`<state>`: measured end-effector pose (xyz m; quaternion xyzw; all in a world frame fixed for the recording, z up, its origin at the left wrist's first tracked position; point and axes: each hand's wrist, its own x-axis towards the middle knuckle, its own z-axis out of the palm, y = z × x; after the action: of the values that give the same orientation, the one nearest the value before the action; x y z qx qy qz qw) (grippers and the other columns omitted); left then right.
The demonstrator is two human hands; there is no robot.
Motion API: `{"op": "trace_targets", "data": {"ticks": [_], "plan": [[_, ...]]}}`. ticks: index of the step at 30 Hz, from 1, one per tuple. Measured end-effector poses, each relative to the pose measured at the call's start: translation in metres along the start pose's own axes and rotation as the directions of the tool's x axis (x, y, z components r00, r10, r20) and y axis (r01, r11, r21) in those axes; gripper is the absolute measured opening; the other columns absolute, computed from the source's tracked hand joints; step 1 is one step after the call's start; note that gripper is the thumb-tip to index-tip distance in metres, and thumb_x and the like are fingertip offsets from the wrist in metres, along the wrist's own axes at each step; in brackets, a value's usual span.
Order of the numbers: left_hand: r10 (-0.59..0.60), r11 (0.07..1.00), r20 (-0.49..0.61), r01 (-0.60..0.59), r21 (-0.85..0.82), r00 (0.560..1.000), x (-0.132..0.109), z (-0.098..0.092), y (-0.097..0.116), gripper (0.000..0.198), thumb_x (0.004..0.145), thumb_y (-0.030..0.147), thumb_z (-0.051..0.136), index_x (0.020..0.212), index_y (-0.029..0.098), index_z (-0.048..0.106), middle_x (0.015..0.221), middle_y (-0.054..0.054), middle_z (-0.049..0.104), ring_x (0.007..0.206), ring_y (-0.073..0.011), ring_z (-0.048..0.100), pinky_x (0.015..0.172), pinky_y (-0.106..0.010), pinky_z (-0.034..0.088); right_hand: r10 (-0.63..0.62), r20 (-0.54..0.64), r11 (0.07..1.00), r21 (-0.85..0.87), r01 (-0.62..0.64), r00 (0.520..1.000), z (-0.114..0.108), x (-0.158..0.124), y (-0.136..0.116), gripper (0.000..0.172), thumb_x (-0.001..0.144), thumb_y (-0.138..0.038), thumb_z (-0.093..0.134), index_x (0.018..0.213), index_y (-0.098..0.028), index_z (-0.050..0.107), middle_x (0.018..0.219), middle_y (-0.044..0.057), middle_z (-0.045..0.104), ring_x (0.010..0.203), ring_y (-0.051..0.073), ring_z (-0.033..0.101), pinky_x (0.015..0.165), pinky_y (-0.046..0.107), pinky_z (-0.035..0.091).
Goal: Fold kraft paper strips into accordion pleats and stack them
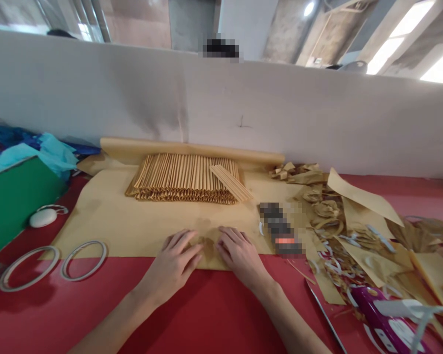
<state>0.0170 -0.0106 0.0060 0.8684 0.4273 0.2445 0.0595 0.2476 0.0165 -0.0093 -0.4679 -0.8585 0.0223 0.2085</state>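
My left hand (177, 258) rests near the front edge of a wide sheet of brown paper (103, 211), its fingers apart. Opposite it, my right hand (239, 250) touches the same paper with fingers stretched forward and slightly bent. A darker brown patch shows on the paper between the two hands; I cannot make out what it is. Beyond them stands a pleated stack of folded brown paper (184, 174). One flat folded strip (231, 183) leans across the stack's right end.
Two pale tape rings (29, 268) lie at left by a green box (20, 201) and a white round object (43, 218). Paper scraps (328, 211) heap at right, near a blade (325, 314) and a purple device (387, 319). A grey partition (280, 118) closes the back.
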Motion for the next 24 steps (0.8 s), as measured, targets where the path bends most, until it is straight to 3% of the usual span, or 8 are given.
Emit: {"op": "trace_targets", "data": {"ticks": [5,10,15,17,21,24], "plan": [[0.134,0.989,0.09,-0.138,0.044,0.987,-0.001,-0.001,0.008,0.025,0.103,0.022,0.045,0.121,0.018,0.063,0.127,-0.008,0.065,0.121,-0.0239,0.058,0.105,-0.044,0.047,0.029,0.031,1.0,0.002,-0.029,0.999,-0.001,0.002,0.001,0.009,0.099,-0.015,0.053,0.101,-0.021,0.059,0.121,0.008,0.069,0.114,0.025,0.062,0.089,0.038,0.046],[0.133,0.983,0.131,-0.148,0.11,0.982,-0.006,0.009,0.011,0.029,0.103,0.022,0.046,0.128,0.017,0.06,0.132,-0.009,0.065,0.124,-0.0251,0.059,0.107,-0.044,0.046,0.066,0.059,0.997,-0.035,-0.064,0.996,-0.002,0.007,-0.001,0.008,0.099,-0.016,0.053,0.097,-0.021,0.059,0.113,0.008,0.071,0.108,0.025,0.063,0.086,0.037,0.045],[0.133,0.981,0.132,-0.15,0.123,0.982,-0.01,0.012,0.009,0.034,0.102,0.02,0.045,0.135,0.017,0.056,0.138,-0.009,0.062,0.129,-0.0252,0.056,0.107,-0.044,0.046,0.057,0.048,0.998,-0.034,-0.056,0.997,-0.005,0.008,-0.001,0.005,0.099,-0.019,0.055,0.096,-0.021,0.059,0.123,0.009,0.068,0.114,0.024,0.061,0.091,0.038,0.042],[0.161,0.98,0.141,-0.175,0.094,0.977,-0.009,0.009,0.008,0.032,0.103,0.021,0.045,0.132,0.017,0.057,0.138,-0.008,0.063,0.129,-0.0238,0.057,0.107,-0.043,0.046,0.074,0.066,0.996,-0.044,-0.071,0.995,-0.009,0.005,-0.002,0.001,0.098,-0.021,0.058,0.098,-0.02,0.059,0.114,0.008,0.071,0.107,0.024,0.063,0.088,0.038,0.041],[0.188,0.981,0.164,-0.193,0.015,0.969,-0.005,-0.003,0.008,0.026,0.102,0.029,0.049,0.121,0.018,0.063,0.13,-0.007,0.067,0.126,-0.0229,0.058,0.109,-0.041,0.043,0.141,0.13,0.99,-0.018,-0.14,0.982,-0.017,-0.002,-0.003,0.011,0.099,-0.031,0.06,0.102,-0.021,0.062,0.093,0.004,0.074,0.086,0.021,0.068,0.085,0.038,0.037],[0.149,0.988,0.168,-0.155,0.026,0.974,-0.004,-0.009,0.01,0.025,0.102,0.035,0.05,0.112,0.017,0.065,0.125,-0.008,0.069,0.124,-0.0259,0.058,0.105,-0.044,0.044,0.126,0.172,0.991,0.022,-0.132,0.977,-0.018,-0.007,-0.004,0.014,0.102,-0.03,0.055,0.111,-0.023,0.064,0.091,0.003,0.074,0.083,0.019,0.068,0.083,0.036,0.037]]}}
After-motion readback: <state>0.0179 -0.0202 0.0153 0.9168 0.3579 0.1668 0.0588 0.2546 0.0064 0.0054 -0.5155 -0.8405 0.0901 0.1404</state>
